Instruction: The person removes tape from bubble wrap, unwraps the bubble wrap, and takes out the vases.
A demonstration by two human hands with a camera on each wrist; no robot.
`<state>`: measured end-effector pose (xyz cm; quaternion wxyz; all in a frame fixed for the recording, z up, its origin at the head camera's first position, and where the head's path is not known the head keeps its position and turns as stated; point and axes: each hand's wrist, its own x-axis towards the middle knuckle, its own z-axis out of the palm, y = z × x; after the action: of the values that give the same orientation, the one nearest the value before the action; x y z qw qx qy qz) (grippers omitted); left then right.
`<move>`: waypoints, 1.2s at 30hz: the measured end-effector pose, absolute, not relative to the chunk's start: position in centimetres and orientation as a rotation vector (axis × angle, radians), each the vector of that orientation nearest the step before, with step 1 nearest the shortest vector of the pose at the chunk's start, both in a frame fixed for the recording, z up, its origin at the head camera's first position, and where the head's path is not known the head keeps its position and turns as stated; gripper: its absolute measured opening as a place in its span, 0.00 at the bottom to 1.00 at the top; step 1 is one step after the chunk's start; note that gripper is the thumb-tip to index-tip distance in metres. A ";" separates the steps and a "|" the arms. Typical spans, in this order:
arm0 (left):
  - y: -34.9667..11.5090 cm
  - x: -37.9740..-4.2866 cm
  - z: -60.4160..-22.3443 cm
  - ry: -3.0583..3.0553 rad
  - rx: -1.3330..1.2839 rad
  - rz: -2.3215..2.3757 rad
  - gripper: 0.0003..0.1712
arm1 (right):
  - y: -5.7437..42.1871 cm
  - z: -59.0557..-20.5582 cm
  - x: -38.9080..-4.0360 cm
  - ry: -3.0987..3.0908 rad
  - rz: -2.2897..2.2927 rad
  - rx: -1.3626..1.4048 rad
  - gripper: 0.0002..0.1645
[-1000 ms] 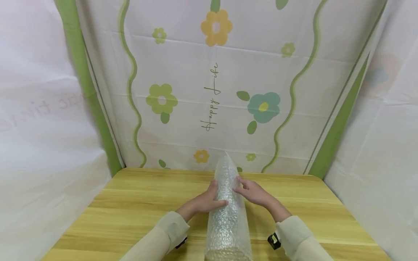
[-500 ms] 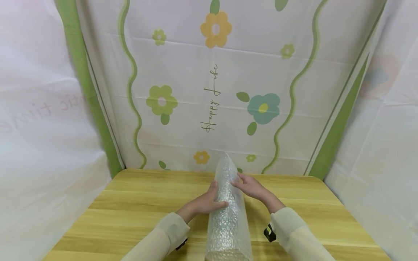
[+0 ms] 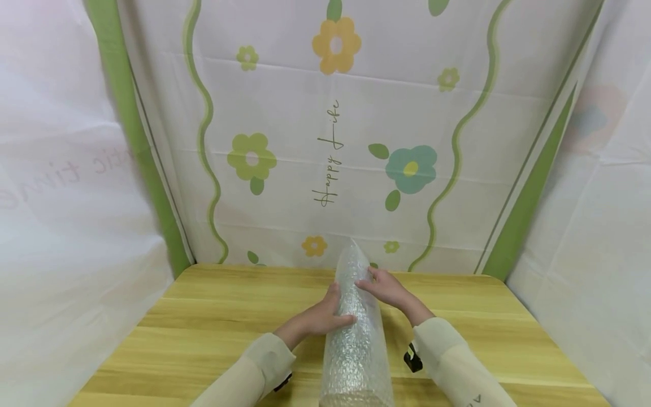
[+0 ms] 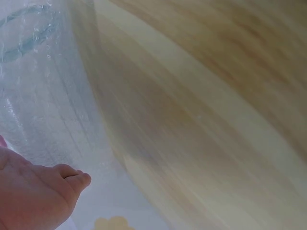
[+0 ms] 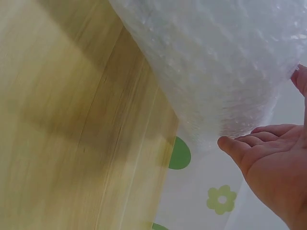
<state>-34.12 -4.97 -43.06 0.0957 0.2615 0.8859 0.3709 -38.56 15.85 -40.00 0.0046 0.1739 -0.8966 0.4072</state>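
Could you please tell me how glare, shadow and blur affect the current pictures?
Head view: bright glints along the clear, cylindrical bubble-wrap roll; left wrist view: the yellowish-brown wood-grain table looks soft, its grain smeared; right wrist view: broad, soft-edged shadows darken the table, while the roll looks pale and hazy.

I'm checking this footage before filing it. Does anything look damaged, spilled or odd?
No spill or damage shows. Slightly odd: the bubble wrap peaks in a point at its far end, not a flat edge, and lettering on the back cloth runs sideways.
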 end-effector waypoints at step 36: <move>-4.8 -34.4 -43.2 2.617 0.763 1.104 0.59 | 15.9 -38.6 -38.6 -2.868 0.849 0.789 0.19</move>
<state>-34.38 -4.84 -43.17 0.1002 0.2582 0.8853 0.3736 -38.56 15.95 -38.55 0.0241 0.2551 -0.9269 0.2743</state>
